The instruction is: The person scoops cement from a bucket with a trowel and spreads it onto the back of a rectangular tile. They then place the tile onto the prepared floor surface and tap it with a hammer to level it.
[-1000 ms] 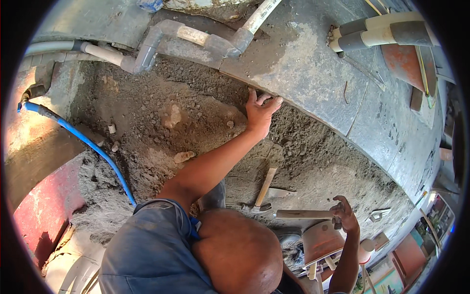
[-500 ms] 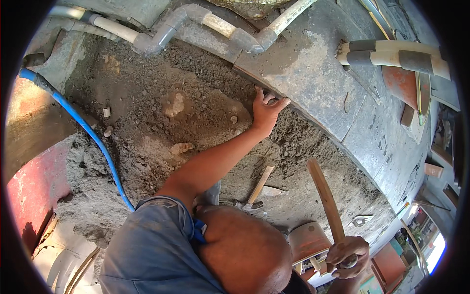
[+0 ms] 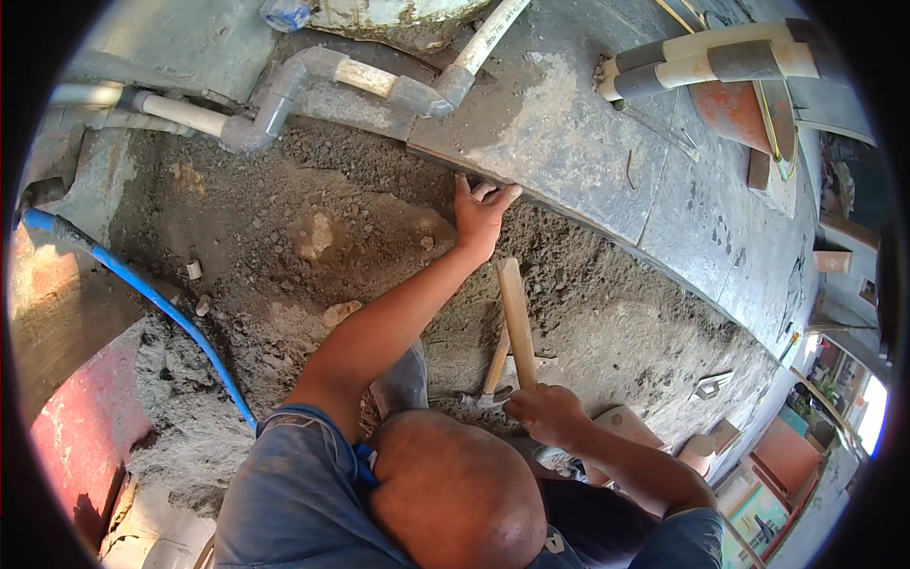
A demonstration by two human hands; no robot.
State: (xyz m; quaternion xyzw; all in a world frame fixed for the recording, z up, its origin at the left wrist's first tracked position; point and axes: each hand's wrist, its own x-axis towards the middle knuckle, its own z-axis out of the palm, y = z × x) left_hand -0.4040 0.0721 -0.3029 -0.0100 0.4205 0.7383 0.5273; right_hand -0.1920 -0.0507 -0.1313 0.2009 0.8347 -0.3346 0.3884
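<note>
My left hand is at the edge of a large grey floor tile. Its thumb and index finger spread along the edge, and the other fingers curl in at the rim, partly hidden. In my right hand is a hammer with a long pale wooden handle. The fist closes round its head end, mostly hiding the head, and the handle points up toward the tile edge. Beneath it, on the soil, lies another wooden-handled tool with a metal head, partly covered by the held handle.
Loose soil and rubble fill the dug area before the tiles. A jointed grey and white pipe crosses the far side, and a blue hose runs down the left. Thick pipes stick out at the far right. A metal tool lies right.
My right hand has moved left and up with the hammer, bringing its handle closer to my left hand. My left hand keeps its place at the tile edge; the whole view has shifted slightly.
</note>
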